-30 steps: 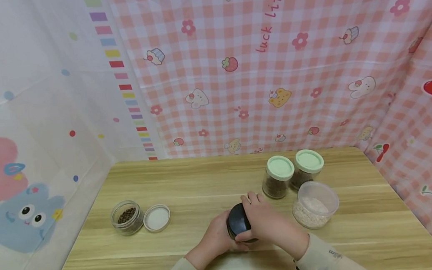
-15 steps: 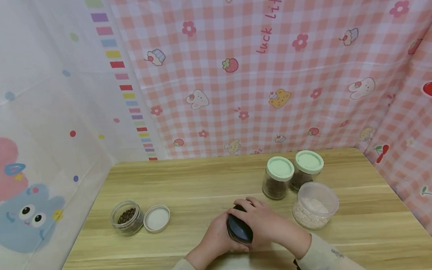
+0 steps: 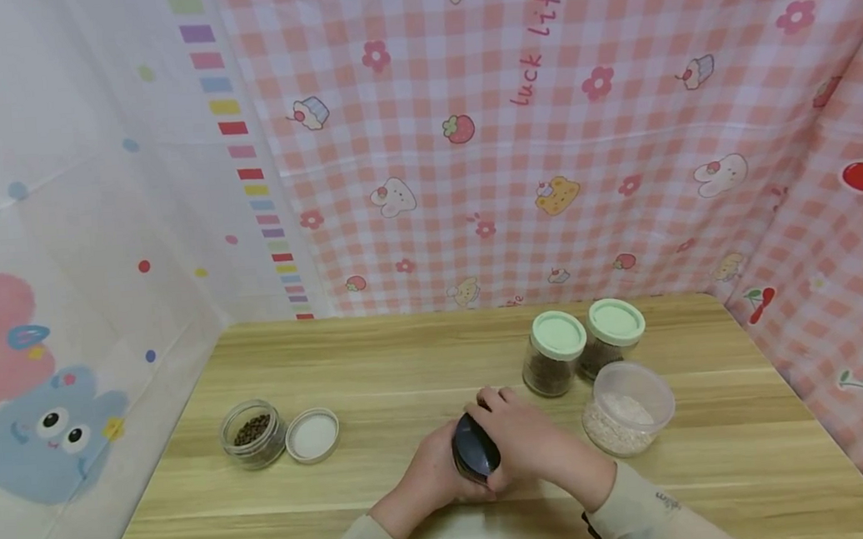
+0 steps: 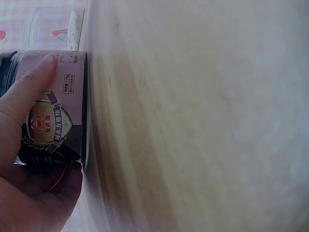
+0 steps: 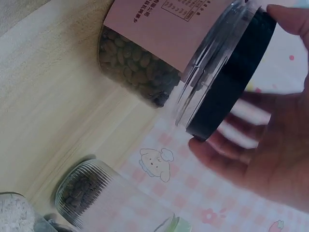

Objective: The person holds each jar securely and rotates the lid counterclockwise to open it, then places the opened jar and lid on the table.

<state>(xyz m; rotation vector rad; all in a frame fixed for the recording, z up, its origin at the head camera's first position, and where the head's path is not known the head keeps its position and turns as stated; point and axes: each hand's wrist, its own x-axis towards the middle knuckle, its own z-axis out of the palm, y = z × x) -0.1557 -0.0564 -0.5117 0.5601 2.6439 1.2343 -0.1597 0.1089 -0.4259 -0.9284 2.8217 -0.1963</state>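
Head view: I'm holding the black-topped jar [image 3: 477, 450] in both hands, low on the table [image 3: 378, 365], near mid-width. My left hand [image 3: 432, 474] is wrapping its side from 8 o'clock; my right hand [image 3: 520, 439] is reaching over its top from 3. Taking that jar as clock centre: an open jar [image 3: 253, 460] with brown pellets [image 3: 252, 430] is standing at 9, well apart, a white lid [image 3: 312, 436] lying just beside it on its 3 o'clock side. One green-topped jar [image 3: 555, 353] is standing between 1 and 2, another [image 3: 613, 330] at 2, and a clear tub [image 3: 658, 400] of white flakes [image 3: 617, 425] at 3. Checked cloth [image 3: 423, 145] is hanging behind at 12.

Left wrist view: grip is closing to jar width, thumb [image 4: 36, 82] pressing the pink label [image 4: 72, 104], fingers bending round at 6. Jar base is facing 3, right at the table; touching or not, can't tell. Tub is showing at 12.

Right wrist view: grip is spanning the black lid [image 5: 236, 77], thumb on its rim at 1, fingertips at 7, palm standing off. Brown bits [image 5: 133, 60] are showing through the clear wall. Lid loose or tight, can't tell. A green-topped jar is sitting at 7, tub at 8.
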